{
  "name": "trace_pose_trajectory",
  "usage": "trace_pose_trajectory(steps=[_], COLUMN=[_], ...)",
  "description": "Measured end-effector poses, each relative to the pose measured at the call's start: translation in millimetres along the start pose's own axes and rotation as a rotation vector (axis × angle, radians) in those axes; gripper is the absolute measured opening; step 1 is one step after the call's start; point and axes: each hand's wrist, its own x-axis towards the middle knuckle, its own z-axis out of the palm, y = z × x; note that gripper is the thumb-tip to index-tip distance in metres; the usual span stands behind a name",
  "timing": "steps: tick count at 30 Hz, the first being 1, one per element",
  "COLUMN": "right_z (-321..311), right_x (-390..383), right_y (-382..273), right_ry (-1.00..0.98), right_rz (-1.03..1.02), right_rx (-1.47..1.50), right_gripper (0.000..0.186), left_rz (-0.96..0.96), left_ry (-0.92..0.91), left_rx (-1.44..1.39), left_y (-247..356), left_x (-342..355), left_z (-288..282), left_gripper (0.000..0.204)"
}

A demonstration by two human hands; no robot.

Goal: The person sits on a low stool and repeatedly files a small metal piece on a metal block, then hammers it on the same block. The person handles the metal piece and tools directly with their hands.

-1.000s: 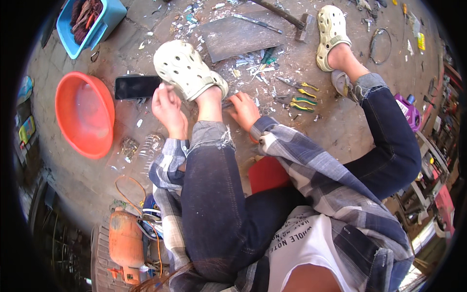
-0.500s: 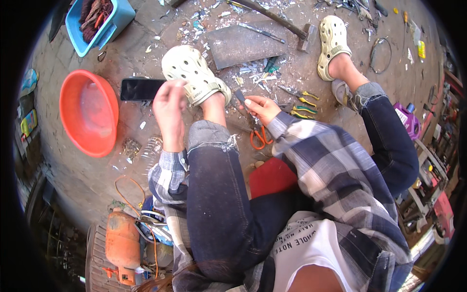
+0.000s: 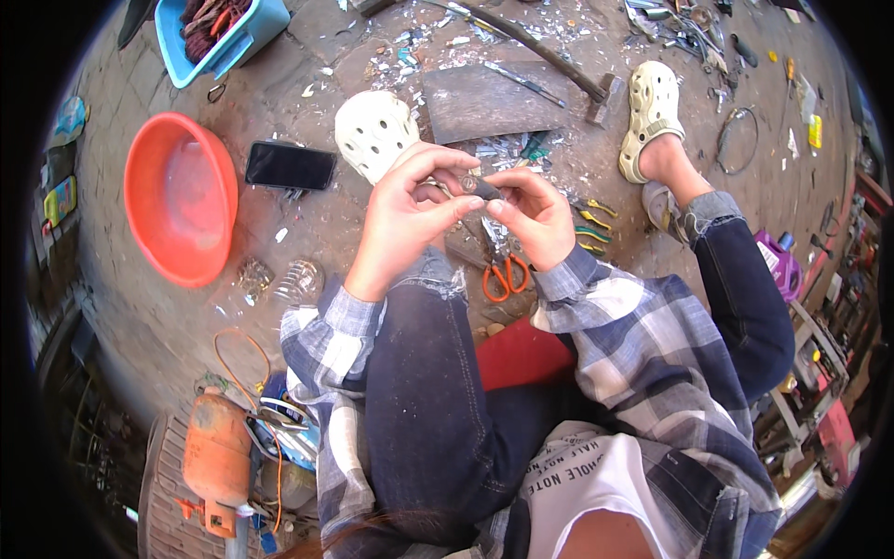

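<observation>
In front of my lower leg my two hands meet at a small, dark, roughly cylindrical piece (image 3: 484,189). My right hand (image 3: 540,222) pinches its near end between thumb and fingers. My left hand (image 3: 400,210) closes its thumb and curled fingers about the other end, which they partly cover. What exactly the piece is cannot be made out. Just below the right hand, orange-handled scissors (image 3: 506,279) lie on the ground. Pliers with yellow handles (image 3: 596,207) and another tool with green handles (image 3: 592,233) lie beyond that wrist.
Ahead are a flat metal plate (image 3: 489,116), a pen-like tool (image 3: 526,82) on it, a hammer (image 3: 601,98) and scattered scraps. To the left are a black phone (image 3: 291,165), a red basin (image 3: 140,200) and a blue tub (image 3: 237,51). An orange gas cylinder (image 3: 216,447) stands lower left.
My left hand has moved right and closed on the dark piece, which my right hand was holding alone. The right hand has shifted slightly right and down. The view has shifted a little.
</observation>
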Motion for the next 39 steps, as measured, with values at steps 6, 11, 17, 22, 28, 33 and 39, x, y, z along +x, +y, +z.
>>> trace_pose_trajectory(steps=[6,11,17,22,28,33,39], right_z=[-2,5,12,9,3,3,-10], right_x=[4,8,16,22,30,31,34], right_y=[-6,-16,-25,-28,-26,-11,-3], right_ry=[0.039,0.120,0.153,0.128,0.148,0.228,0.201], right_rz=[-0.199,-0.344,-0.389,-0.319,-0.290,-0.269,-0.125], right_rx=[-0.147,-0.307,-0.410,-0.271,-0.179,-0.158,0.117], right_gripper=[0.026,0.024,0.025,0.024,0.022,0.022,0.026], left_rz=[0.034,0.108,0.124,0.015,-0.106,-0.360,-0.508], left_ry=[-0.065,0.003,0.044,0.131,0.126,0.076,0.135], left_rx=[-0.011,-0.063,-0.103,-0.283,-0.397,-0.552,-0.725], left_y=[0,3,-1,-3,-7,-18,-33], left_x=[0,1,4,7,18,30,40], left_z=[-1,4,4,8,13,21,20], left_gripper=[0.029,0.028,0.028,0.030,0.035,0.027,0.019])
